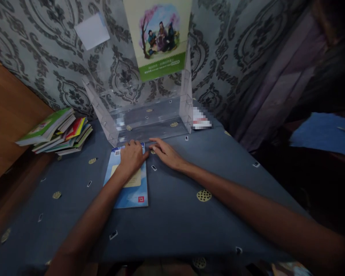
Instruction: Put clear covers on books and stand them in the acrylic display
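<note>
**Forearms nearest the lens, left hand on the blue book**

Left hand: palm down across the book's far end, fingers bent near its far edge, thumb out past the right edge. Can't tell if it's actually gripping. Book lies flat under that hand, running back toward the wearer; pale yellow panel partly covered by the wrist, small red mark at the near right corner.

Right hand: nothing in it, open, fingers pointing at the left hand, just right of the book. Contact with the patterned tablecloth: unclear.

Just beyond both hands: clear rack. Above that, farther out, an illustrated sheet with a green band. Well left of the left hand: book stack, uneven, green-covered one on top. Beyond the right hand, beside the rack: whitish item, pixelated.
</note>
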A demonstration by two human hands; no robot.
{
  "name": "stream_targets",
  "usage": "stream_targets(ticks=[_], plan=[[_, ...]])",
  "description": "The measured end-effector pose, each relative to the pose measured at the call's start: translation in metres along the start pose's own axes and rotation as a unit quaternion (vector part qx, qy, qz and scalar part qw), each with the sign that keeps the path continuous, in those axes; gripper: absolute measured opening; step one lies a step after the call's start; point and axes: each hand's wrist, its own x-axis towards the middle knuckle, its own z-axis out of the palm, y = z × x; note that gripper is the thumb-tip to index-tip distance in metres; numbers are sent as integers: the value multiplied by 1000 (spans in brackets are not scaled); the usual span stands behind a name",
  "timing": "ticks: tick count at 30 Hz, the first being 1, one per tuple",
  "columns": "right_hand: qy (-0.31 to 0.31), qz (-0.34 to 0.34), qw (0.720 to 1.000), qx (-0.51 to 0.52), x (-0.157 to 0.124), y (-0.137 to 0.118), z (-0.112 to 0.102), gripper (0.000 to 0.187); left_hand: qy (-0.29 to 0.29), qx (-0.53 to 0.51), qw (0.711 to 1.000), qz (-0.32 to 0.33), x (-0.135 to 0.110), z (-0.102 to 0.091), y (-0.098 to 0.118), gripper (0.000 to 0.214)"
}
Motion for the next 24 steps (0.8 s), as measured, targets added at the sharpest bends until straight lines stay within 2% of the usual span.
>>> stream_targets(ticks=[10,17,20,24], plan=[[-20,-6,1000,0,1,-3,0,40,-14,6,1000,-9,1,-7,2,39],[-20,-21,1000,-5,1,-2,1,40,4,2,1000,7,-6,-2,3,43],[-33,-35,999,-1,2,1,2,41,-1,0,1000,29,-8,-1,-4,45],[-60,-67,996,-15,2,2,3,43,-12,-16,997,79,-9,0,-25,42]])
